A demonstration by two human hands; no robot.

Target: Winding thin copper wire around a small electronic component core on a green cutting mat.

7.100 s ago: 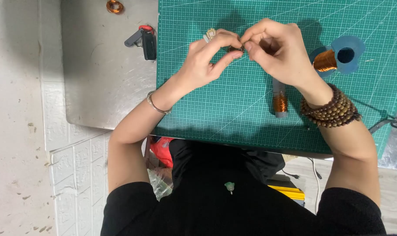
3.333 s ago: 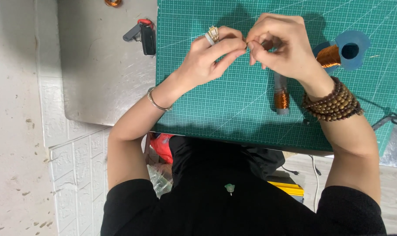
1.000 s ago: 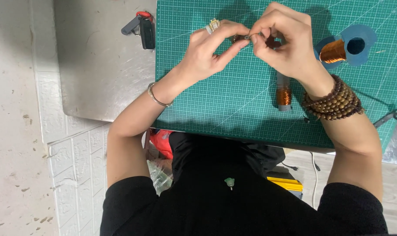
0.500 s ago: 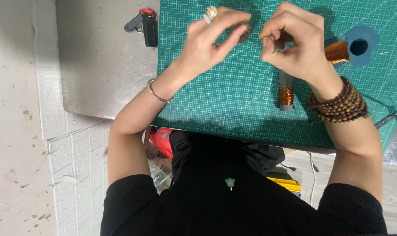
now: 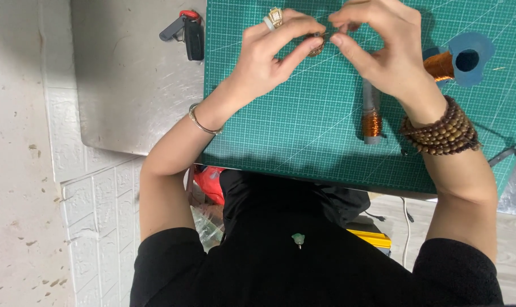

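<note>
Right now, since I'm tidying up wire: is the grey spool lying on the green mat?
Yes, the grey spool wound with copper wire lies flat on the green mat, below the right hand.

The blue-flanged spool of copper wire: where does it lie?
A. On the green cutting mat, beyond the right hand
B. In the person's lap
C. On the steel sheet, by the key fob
A: the spool lies on the green cutting mat, just past the right hand.

Cutting mat (image 5: 303,142) on the surface, metal sheet (image 5: 133,91) to its left, key fob (image 5: 185,33) on that sheet, both hands over the mat's far edge, left hand (image 5: 269,54) beside right hand (image 5: 383,51), small piece (image 5: 316,45) between them, wire spool (image 5: 371,113) on the mat under the right hand, second spool (image 5: 457,59) further right.
</note>
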